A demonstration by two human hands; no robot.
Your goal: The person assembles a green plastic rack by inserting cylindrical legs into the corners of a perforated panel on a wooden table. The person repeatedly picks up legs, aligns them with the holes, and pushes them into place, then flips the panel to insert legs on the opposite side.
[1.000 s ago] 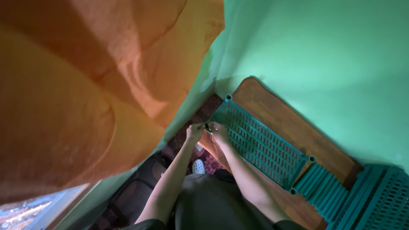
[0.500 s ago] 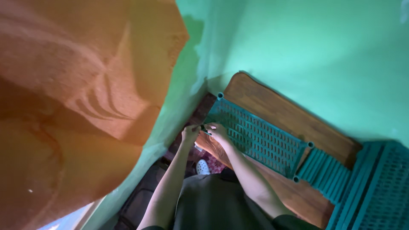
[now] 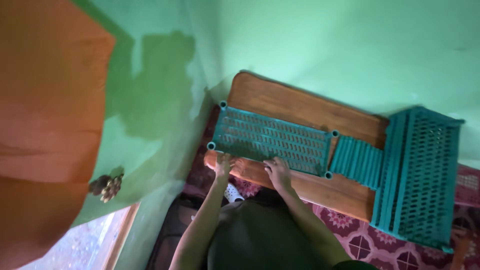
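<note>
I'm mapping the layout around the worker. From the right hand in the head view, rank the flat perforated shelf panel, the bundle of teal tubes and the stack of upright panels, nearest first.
From the right hand:
1. Flat perforated shelf panel: the hand rests on its near edge, on the wooden table.
2. Bundle of teal tubes: just past the panel's right end.
3. Stack of upright panels: farthest, at the table's right end.

One flat teal shelf panel (image 3: 272, 140), one wooden table (image 3: 295, 107), two hands.

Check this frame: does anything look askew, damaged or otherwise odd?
Nothing looks damaged. The teal perforated panel lies flat on the wooden board, both hands at its near edge. More teal panels lean stacked at the board's end.
</note>
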